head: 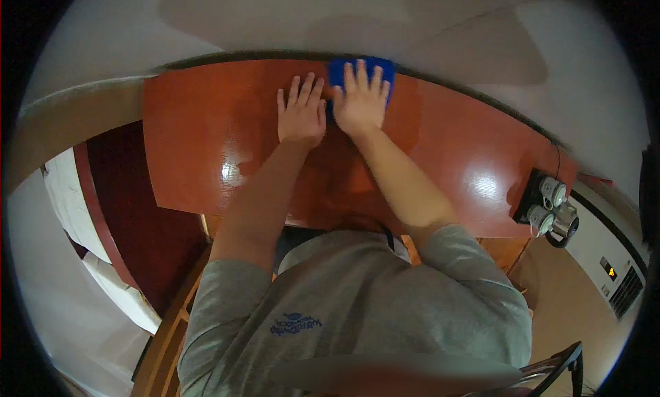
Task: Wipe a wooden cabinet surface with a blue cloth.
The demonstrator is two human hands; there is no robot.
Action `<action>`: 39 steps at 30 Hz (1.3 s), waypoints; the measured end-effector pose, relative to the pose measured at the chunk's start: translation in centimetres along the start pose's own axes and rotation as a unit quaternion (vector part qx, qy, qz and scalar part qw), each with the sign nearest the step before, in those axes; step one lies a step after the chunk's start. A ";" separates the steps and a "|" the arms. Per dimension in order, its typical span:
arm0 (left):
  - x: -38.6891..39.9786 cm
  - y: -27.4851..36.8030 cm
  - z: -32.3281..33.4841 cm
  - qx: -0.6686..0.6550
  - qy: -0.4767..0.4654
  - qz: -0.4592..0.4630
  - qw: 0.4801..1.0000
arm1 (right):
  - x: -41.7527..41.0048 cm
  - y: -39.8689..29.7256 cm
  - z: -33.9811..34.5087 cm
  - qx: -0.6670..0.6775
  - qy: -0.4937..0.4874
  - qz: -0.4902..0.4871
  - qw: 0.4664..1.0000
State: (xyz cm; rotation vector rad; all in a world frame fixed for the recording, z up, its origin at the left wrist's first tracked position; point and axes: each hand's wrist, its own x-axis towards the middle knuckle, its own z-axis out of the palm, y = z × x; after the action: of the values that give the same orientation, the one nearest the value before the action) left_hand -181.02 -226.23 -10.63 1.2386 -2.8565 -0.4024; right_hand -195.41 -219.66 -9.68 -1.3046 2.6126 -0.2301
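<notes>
My right hand (362, 100) lies palm down with fingers apart on a folded blue cloth (388, 72), pressing it to the reddish-brown wooden desktop (196, 108) at its far edge by the wall. Most of the cloth's middle is hidden under that hand; the fingers are not wrapped around it. To its left, my left hand (302, 113) rests flat on the wood, fingers spread, holding nothing. A bit of blue shows between the two hands.
At the desk's right end a black tray (528, 196) carries two lidded cups (547, 203) and a metal kettle (565, 222). A cable (558, 160) runs down there. A white air conditioner (598, 252) stands beyond. On the left are a dark red panel (139, 216) and white bedding (77, 206).
</notes>
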 end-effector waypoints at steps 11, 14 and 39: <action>-0.3 -1.4 -0.4 0.001 0.008 -0.007 1.000 | -1.4 6.7 -1.3 0.021 0.036 0.054 0.998; -0.1 -1.0 -0.5 -0.005 0.009 -0.002 1.000 | -1.8 6.4 -0.6 -0.025 0.060 0.093 0.994; -1.1 -2.6 0.3 -0.063 0.057 0.077 0.993 | -4.9 -1.6 0.1 0.010 0.010 -0.045 0.999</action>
State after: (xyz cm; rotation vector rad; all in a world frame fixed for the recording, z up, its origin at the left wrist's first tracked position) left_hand -178.46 -227.09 -11.41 0.9806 -2.7568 -0.4836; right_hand -191.32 -216.67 -8.83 -1.4217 2.5633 -0.2852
